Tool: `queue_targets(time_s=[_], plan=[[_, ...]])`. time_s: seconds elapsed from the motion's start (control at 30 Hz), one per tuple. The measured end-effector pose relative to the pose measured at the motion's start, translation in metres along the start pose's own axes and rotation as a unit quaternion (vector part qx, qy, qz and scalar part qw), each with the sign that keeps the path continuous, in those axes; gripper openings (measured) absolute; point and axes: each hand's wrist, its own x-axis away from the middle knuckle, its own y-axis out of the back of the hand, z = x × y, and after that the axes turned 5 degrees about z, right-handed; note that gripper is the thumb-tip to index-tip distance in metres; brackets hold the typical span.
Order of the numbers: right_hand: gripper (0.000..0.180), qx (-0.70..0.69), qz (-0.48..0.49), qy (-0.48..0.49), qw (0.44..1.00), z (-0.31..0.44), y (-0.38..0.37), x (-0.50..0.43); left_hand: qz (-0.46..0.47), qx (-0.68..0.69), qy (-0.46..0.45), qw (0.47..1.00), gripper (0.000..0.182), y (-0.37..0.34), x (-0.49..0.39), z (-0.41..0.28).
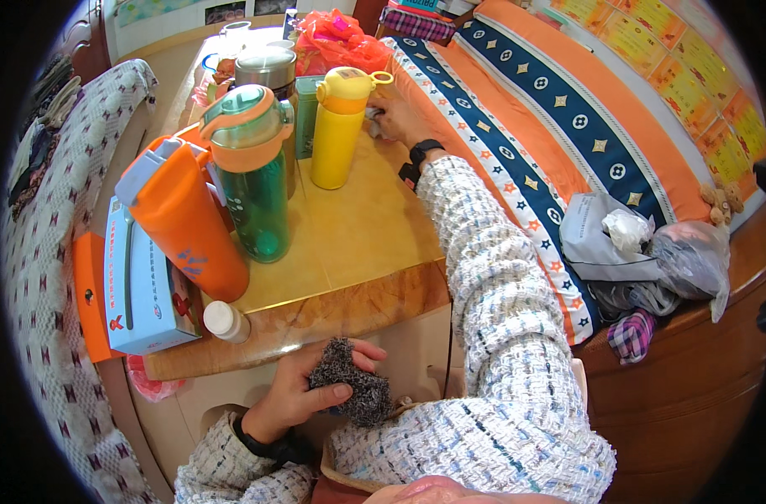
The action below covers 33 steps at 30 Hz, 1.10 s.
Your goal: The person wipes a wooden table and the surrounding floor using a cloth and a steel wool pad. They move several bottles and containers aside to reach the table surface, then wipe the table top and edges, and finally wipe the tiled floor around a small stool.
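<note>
My left hand (301, 384) holds a dark grey fuzzy bundle (357, 384), perhaps yarn or knitting, in front of the table's near edge. My right hand (395, 116) reaches to the table's right side, beyond a yellow bottle (338, 135) with a ring on its lid. A small whitish, crumpled thing (375, 123) is in its fingers, partly hidden and too small to name. Left of the yellow bottle stands a green see-through bottle (257, 201) with an orange collar. An orange tumbler (187, 220) with a grey lid is beside it.
A tissue box (143, 283) and a white-capped small bottle (227, 321) stand at the wooden table's (351, 302) near left corner. Behind are a steel-lidded jar (266, 66), a green tin (306, 113) and red plastic bags (342, 44). A patterned bed (528, 94) adjoins on the right.
</note>
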Motion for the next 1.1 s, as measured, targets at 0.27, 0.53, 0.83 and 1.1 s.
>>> queue_targets(time_s=[0.27, 0.53, 0.83, 1.1], plan=[[0.026, 0.058, 0.065, 0.098, 0.991, 0.014, -0.030, 0.043, 0.009, -0.018, -0.007, 1.000, 0.035, -0.001, 0.002, -0.004], [0.027, 0.088, 0.057, 0.287, 0.952, 0.036, 0.000, 0.207, 0.022, 0.003, -0.017, 1.000, 0.032, -0.005, 0.010, -0.010], [0.016, 0.209, 0.082, 0.097, 0.970, 0.019, 0.010, 0.098, 0.019, 0.002, -0.012, 1.000, 0.033, -0.005, 0.001, -0.002], [0.046, 0.335, -0.077, 0.272, 0.899, 0.030, -0.020, 0.068, 0.031, -0.037, -0.033, 0.998, 0.031, -0.001, 0.001, -0.005]])
